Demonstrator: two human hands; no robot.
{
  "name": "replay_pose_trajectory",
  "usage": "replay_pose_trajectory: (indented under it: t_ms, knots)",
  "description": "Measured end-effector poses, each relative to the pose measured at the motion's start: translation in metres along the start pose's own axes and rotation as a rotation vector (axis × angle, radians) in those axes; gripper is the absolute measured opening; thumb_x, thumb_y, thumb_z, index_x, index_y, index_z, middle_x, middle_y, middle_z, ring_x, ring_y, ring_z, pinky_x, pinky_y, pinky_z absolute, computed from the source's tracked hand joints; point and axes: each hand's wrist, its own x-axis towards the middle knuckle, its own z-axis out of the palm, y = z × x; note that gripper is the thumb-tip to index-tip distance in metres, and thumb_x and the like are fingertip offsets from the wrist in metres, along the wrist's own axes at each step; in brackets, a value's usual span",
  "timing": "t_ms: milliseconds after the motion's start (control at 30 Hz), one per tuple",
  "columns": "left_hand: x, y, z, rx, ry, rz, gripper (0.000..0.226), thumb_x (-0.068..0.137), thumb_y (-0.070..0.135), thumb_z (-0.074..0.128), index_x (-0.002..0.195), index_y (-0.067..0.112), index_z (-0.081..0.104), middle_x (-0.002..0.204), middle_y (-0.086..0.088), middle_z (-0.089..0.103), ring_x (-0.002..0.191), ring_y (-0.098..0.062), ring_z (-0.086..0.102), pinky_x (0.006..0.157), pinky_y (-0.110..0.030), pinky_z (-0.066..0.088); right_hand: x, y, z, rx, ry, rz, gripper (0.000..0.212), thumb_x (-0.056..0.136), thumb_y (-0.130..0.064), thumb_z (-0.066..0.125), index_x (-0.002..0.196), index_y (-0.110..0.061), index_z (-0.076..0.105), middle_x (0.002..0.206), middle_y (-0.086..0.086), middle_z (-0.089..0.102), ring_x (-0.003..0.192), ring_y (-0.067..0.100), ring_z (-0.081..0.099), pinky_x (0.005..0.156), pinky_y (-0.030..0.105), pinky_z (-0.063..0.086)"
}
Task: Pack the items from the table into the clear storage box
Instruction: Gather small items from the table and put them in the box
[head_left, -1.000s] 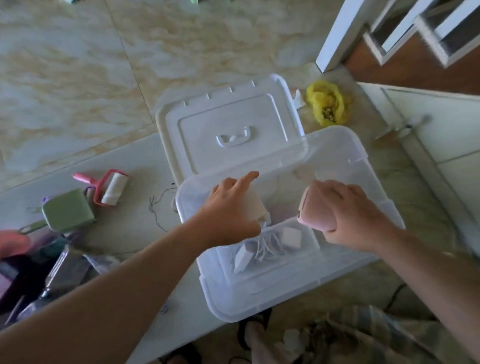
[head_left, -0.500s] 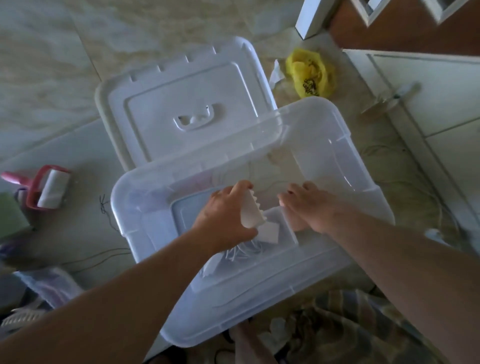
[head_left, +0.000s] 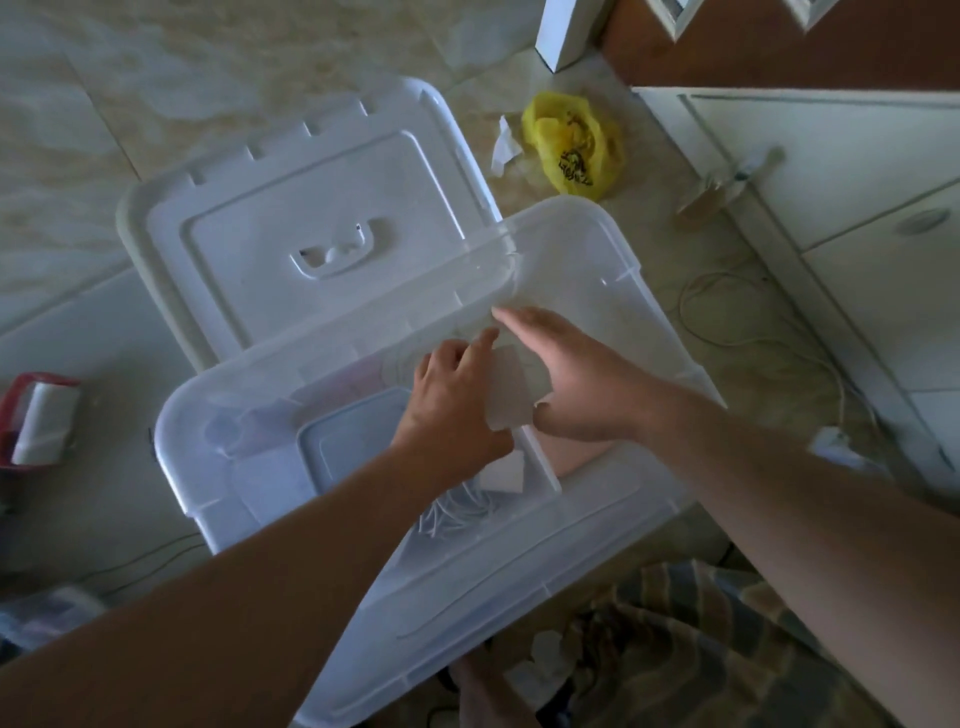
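The clear storage box (head_left: 613, 239) stands open in the middle of the view. Inside it, my left hand (head_left: 452, 400) grips the left edge of a flat white piece (head_left: 511, 395). My right hand (head_left: 566, 374) lies against that piece's right side with straight fingers, the thumb at its lower edge. A pink item (head_left: 576, 457) rests on the box floor under my right wrist. Also in the box are a small clear container with a bluish lid (head_left: 353, 441), a white square piece (head_left: 504, 475) and a bundle of white cords (head_left: 457, 514).
The box's white lid (head_left: 311, 208) lies flat behind it. A red lint roller (head_left: 36, 421) sits on the table at the left edge. A yellow bag (head_left: 571, 143) and a thin cable (head_left: 727, 312) lie on the floor near white cabinets (head_left: 857, 171).
My right hand has set the pink item down in the box and let it go. Both hands have moved to the box's far side, now meeting at the white piece.
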Motion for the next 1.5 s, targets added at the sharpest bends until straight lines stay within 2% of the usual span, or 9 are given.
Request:
replay_pose_trajectory:
  t_ms: [133, 300, 500, 633, 800, 1000, 1200, 1333, 1500]
  knots:
    - [0.012, 0.018, -0.005, -0.109, -0.094, -0.086, 0.102, 0.062, 0.032, 0.087, 0.151, 0.029, 0.037, 0.138, -0.001, 0.045, 0.121, -0.024, 0.052, 0.097, -0.036, 0.047, -0.011, -0.009, -0.017, 0.102, -0.063, 0.037, 0.11, 0.074, -0.014, 0.077, 0.162, -0.044, 0.018, 0.155, -0.011, 0.043, 0.134, 0.007, 0.05, 0.107, 0.032, 0.049]
    - [0.008, 0.017, 0.0, -1.004, -0.247, -0.134, 0.086, 0.067, -0.006, 0.087, 0.14, 0.024, 0.051, 0.127, -0.007, 0.068, 0.111, -0.025, 0.071, 0.093, -0.048, 0.059, -0.021, 0.004, -0.021, 0.557, 0.024, 0.116, 0.097, 0.073, -0.025, 0.091, 0.152, -0.045, 0.039, 0.133, -0.015, 0.062, 0.119, 0.006, 0.064, 0.099, 0.043, 0.058]
    - [-0.006, 0.008, 0.013, -0.214, -0.312, 0.008, 0.106, 0.062, 0.043, 0.096, 0.149, 0.036, 0.036, 0.131, 0.008, 0.065, 0.12, -0.015, 0.062, 0.106, -0.04, 0.05, -0.028, 0.014, -0.007, -0.036, 0.054, -0.031, 0.066, 0.065, -0.037, 0.088, 0.123, -0.04, 0.055, 0.112, -0.013, 0.056, 0.094, 0.007, 0.062, 0.075, 0.026, 0.054]
    - [-0.019, -0.019, 0.011, 0.422, -0.332, 0.093, 0.07, 0.084, 0.045, 0.073, 0.145, 0.032, 0.044, 0.142, -0.003, 0.048, 0.132, -0.028, 0.041, 0.108, -0.043, 0.039, -0.022, 0.041, 0.02, -0.475, -0.093, 0.016, 0.074, 0.065, -0.014, 0.086, 0.126, -0.032, 0.048, 0.117, -0.008, 0.05, 0.104, 0.017, 0.055, 0.078, 0.03, 0.055]
    - [-0.043, -0.047, 0.017, 0.571, -0.449, 0.092, 0.095, 0.09, 0.025, 0.067, 0.159, 0.032, 0.003, 0.14, -0.007, 0.048, 0.122, -0.034, 0.053, 0.096, -0.049, 0.051, -0.008, 0.05, 0.04, -0.698, -0.211, 0.061, 0.087, 0.066, -0.024, 0.092, 0.138, -0.027, 0.043, 0.132, -0.004, 0.044, 0.117, 0.025, 0.044, 0.089, 0.04, 0.05]
    - [-0.047, -0.055, 0.014, 0.485, -0.449, 0.094, 0.081, 0.092, 0.023, 0.065, 0.157, 0.029, 0.018, 0.139, -0.007, 0.05, 0.122, -0.033, 0.055, 0.097, -0.048, 0.052, -0.01, 0.04, 0.028, -0.577, -0.336, 0.122, 0.098, 0.057, -0.044, 0.098, 0.142, -0.032, 0.052, 0.125, -0.007, 0.049, 0.114, 0.018, 0.046, 0.097, 0.042, 0.05]
    - [-0.067, -0.062, -0.03, 0.465, -0.231, 0.09, 0.074, 0.091, 0.033, 0.063, 0.155, 0.036, 0.028, 0.154, -0.001, 0.035, 0.139, -0.029, 0.039, 0.11, -0.044, 0.038, -0.027, 0.009, 0.033, -0.409, 0.112, 0.123, 0.073, 0.088, -0.021, 0.073, 0.154, -0.019, 0.043, 0.155, 0.003, 0.042, 0.142, 0.025, 0.039, 0.11, 0.043, 0.045]
    - [-0.1, -0.086, -0.089, 0.27, -0.017, 0.049, 0.071, 0.087, 0.035, 0.065, 0.153, 0.036, 0.039, 0.15, 0.0, 0.043, 0.136, -0.029, 0.045, 0.111, -0.042, 0.04, -0.011, -0.086, 0.052, -0.302, 0.453, -0.161, 0.065, 0.076, -0.01, 0.074, 0.139, -0.003, 0.059, 0.14, 0.017, 0.056, 0.131, 0.038, 0.053, 0.112, 0.047, 0.044]
    - [-0.175, -0.145, -0.178, 0.095, 0.362, 0.122, 0.047, 0.078, 0.02, 0.067, 0.124, 0.031, 0.066, 0.122, 0.002, 0.061, 0.11, -0.028, 0.06, 0.094, -0.041, 0.052, 0.024, -0.235, 0.09, -0.31, 0.572, -0.472, 0.052, 0.077, -0.02, 0.064, 0.125, -0.001, 0.067, 0.123, 0.015, 0.063, 0.122, 0.043, 0.056, 0.11, 0.052, 0.045]
